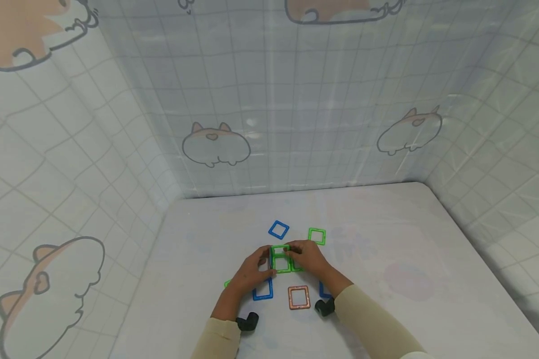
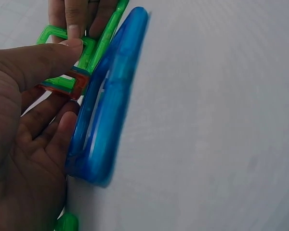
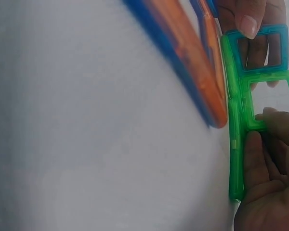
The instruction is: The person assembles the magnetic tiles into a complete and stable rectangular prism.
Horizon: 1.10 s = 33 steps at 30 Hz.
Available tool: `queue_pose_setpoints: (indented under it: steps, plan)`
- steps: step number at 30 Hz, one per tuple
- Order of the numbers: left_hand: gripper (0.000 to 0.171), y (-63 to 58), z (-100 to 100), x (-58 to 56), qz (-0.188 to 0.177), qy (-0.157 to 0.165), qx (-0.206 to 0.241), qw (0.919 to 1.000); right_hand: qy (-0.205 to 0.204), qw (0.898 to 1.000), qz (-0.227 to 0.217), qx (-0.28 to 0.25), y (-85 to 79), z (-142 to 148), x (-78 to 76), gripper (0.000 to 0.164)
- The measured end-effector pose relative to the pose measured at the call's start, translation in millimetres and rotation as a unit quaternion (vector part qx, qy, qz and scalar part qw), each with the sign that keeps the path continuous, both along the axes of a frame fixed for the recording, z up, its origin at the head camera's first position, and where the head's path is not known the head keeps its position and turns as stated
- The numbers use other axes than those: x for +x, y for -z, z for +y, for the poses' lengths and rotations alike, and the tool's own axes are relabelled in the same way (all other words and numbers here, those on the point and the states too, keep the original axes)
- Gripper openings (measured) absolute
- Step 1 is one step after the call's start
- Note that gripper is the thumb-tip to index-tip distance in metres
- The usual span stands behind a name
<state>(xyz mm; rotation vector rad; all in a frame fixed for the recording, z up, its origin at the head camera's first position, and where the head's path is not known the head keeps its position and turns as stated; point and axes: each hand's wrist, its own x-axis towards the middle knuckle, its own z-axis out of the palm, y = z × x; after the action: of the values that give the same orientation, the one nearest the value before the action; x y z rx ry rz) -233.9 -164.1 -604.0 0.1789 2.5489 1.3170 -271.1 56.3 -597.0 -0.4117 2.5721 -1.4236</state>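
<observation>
Looking across the pale surface [image 1: 364,219], I see the left hand [image 1: 251,270] and right hand [image 1: 309,257] pinching a cluster of square building frames [image 1: 281,256] between them; edge-joining seems underway, and the next move probably wants steady alignment. Nearer lies an orange frame [image 1: 299,307].

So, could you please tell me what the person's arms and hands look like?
The left sleeve and right sleeve are plain beige; the left hand and right hand wear no gloves. A chunky black device sits beside the left wrist, another beside the right.
</observation>
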Motion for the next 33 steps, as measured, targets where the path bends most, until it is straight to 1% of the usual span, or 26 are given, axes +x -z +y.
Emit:
queue_pose_setpoints:
  steps: [4, 9, 15, 20, 24, 28, 33]
  plan:
    - [0.078, -0.5, 0, -0.3, -0.003, 0.0, -0.002, 1.0, -0.002, 1.0, 0.001, 0.006, 0.5, 1, -0.6, 0.021]
    - [0.078, -1.0, 1, 0.6, 0.0, -0.001, -0.005, 1.0, -0.01, 1.0, 0.015, 0.005, -0.1, 3, 0.2, 0.024]
    - [0.077, -2.2, 1, 1.3, 0.006, -0.002, 0.001, 1.0, -0.017, 0.999, 0.021, 0.022, -3.9, 10, -0.1, 0.032]
    - [0.077, -2.6, 0, 1.4, 0.007, 0.003, 0.004, 1.0, -0.039, 0.998, 0.036, 0.022, -7.2, 19, -1.1, 0.036]
    - [0.078, -2.2, 0, 1.2, 0.006, -0.001, -0.001, 1.0, -0.045, 0.996, 0.054, 0.048, -6.8, 27, -4.4, 0.038]
    - [0.078, -1.1, -1, 1.1, 0.007, -0.001, -0.003, 1.0, -0.035, 0.994, 0.06, 0.079, -4.5, 35, -8.1, 0.039]
    - [0.079, -0.8, 1, 2.2, 0.01, 0.003, -0.001, 0.9999, -0.008, 0.995, 0.046, 0.086, -5.6, 45, -10.6, 0.041]
